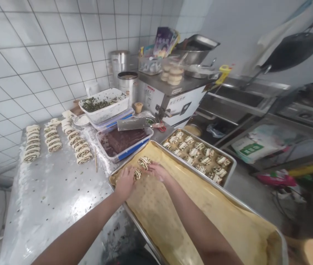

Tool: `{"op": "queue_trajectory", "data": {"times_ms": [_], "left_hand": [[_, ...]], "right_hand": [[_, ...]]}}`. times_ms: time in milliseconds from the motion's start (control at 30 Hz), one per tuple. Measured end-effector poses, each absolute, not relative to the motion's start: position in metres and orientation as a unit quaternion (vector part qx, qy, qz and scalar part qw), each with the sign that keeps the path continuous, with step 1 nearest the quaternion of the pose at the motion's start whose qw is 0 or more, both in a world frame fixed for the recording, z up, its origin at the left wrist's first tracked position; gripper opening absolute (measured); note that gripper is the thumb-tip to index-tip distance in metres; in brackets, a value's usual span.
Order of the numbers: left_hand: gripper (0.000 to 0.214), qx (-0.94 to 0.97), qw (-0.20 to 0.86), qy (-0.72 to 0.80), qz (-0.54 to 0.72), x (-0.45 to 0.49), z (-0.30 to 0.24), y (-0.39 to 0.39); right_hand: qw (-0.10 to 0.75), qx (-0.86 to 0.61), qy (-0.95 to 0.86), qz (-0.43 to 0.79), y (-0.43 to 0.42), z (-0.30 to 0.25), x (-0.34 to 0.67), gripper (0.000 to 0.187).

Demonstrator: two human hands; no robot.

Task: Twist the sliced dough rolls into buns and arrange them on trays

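Observation:
A large baking tray [200, 213] lined with tan paper lies in front of me, with two filled dough rolls at its far left end. My left hand [125, 183] is closed around the side of the nearer dough roll [137, 174], covering part of it. Stretched out from the right, the fingers of my right hand [158, 171] touch the edge of the farther dough roll [144, 162], whose striped top shows. That hand's thumb is apart from its fingers.
Rows of cut dough rolls [32, 143] lie on the floured steel table [62, 198]. Behind the tray are a tub of dark paste [120, 141], a cleaver [134, 124] on its rim, and a tub of chopped greens [104, 105]. A second tray [232, 167] of rolls stands right.

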State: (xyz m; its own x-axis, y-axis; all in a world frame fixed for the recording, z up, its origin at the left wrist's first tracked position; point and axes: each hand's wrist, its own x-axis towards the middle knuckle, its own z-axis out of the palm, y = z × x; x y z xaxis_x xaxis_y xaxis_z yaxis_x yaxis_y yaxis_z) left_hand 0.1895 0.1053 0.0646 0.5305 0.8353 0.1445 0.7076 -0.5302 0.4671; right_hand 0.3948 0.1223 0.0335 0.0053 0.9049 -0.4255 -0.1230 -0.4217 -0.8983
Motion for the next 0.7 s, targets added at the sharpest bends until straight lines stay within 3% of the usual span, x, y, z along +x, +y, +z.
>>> {"op": "queue_trajectory", "data": {"times_ms": [100, 300, 467, 600, 700], "left_hand": [[0.056, 0.86, 0.13, 0.482, 0.103, 0.227, 0.05, 0.12], [0.026, 0.857, 0.079, 0.505, 0.066, 0.237, 0.026, 0.132], [0.032, 0.868, 0.051, 0.491, 0.058, 0.227, 0.017, 0.139], [0.043, 0.854, 0.093, 0.509, 0.055, 0.228, 0.024, 0.135], [0.05, 0.84, 0.152, 0.502, 0.139, 0.215, 0.042, 0.137]], "right_hand": [[0.358, -0.625, -0.377, 0.582, 0.14, 0.024, 0.398, 0.022], [0.301, -0.719, -0.445, 0.441, 0.157, 0.019, 0.405, 0.02], [0.276, -0.706, -0.466, 0.457, 0.156, 0.017, 0.402, 0.021], [0.298, -0.654, -0.446, 0.534, 0.157, 0.013, 0.397, 0.03], [0.272, -0.654, -0.506, 0.491, 0.16, 0.021, 0.404, 0.037]]}}
